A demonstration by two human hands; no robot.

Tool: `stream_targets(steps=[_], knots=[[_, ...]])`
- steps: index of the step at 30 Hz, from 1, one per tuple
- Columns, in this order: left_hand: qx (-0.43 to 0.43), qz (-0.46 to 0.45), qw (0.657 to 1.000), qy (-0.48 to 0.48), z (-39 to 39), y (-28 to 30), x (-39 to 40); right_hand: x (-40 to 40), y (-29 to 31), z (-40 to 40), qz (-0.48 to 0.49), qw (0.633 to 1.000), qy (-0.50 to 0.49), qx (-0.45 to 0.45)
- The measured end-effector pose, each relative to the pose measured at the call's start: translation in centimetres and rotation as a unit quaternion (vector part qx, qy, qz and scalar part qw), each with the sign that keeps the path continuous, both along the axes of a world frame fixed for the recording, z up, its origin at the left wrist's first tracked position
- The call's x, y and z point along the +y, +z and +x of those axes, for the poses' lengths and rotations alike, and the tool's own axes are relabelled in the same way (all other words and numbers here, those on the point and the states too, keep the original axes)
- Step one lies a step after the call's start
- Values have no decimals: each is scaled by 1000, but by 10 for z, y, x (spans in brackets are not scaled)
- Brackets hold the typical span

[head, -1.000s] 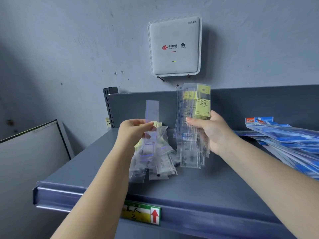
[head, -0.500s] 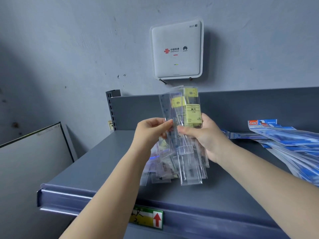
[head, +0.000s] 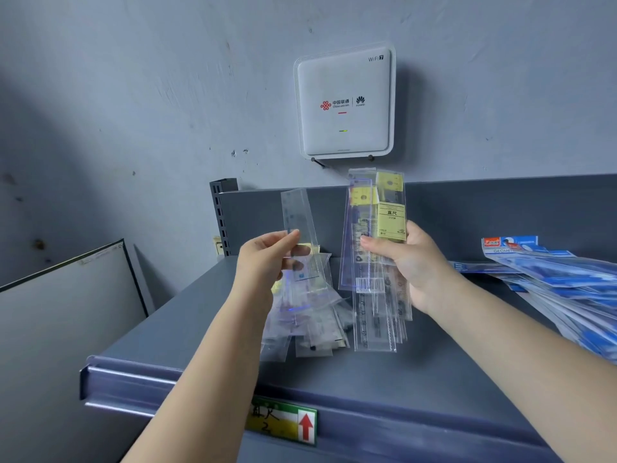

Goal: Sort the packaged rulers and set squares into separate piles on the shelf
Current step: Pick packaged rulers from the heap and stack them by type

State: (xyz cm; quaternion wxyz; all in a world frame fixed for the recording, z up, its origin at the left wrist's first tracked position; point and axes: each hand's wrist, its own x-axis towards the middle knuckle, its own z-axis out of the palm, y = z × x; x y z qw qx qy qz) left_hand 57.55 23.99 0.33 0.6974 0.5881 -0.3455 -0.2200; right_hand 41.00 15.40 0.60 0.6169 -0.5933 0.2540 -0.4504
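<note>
Two hands hold packaged rulers above the shelf (head: 417, 389).
Left hand (head: 263, 262) pinches one clear ruler packet (head: 298, 222) upright between thumb and fingers; right hand (head: 417, 265) grips a ruler bundle (head: 374, 262), fingers curled behind.

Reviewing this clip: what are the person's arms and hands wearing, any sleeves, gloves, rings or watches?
Both forearms are bare as far as the frame shows, with no sleeves in view. The left hand and right hand are ungloved; no rings, watch or wristband are visible. Fingernails look short and unpainted.
</note>
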Motion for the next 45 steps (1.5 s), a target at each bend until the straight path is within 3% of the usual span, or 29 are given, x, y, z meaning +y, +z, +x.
stream_targets(steps=[5, 8, 11, 14, 22, 26, 30, 34, 40, 45], knots=[[-150, 97, 973, 145, 8, -8, -2, 0, -2, 0, 4, 1000, 10, -12], [-136, 34, 988, 70, -6, -3, 2, 0, -3, 1, 4, 1000, 8, -4], [-171, 33, 983, -54, -25, 1, 2, 1, -4, 3, -9, 1000, 1, 7], [-174, 40, 977, -118, -34, 0, 0, 2, -5, 4, -22, 1000, -5, 3], [-105, 19, 992, -66, -22, 0, 3, -1, -2, 0, -9, 1000, -3, 0], [-119, 52, 992, 2, -8, 0, 8, -5, -1, -2, 2, 1000, -13, -7], [-213, 146, 964, 68, 8, -4, 15, -5, -2, -1, 1, 1000, -9, -10], [-336, 248, 899, 129, 11, -10, 20, -4, -2, 0, 1, 1000, -6, -8], [-264, 139, 954, -1, -20, -1, 22, -3, -3, 0, -9, 1000, -9, -11], [-249, 126, 954, -106, -51, 2, 14, -3, -3, 3, -10, 999, -34, -10]])
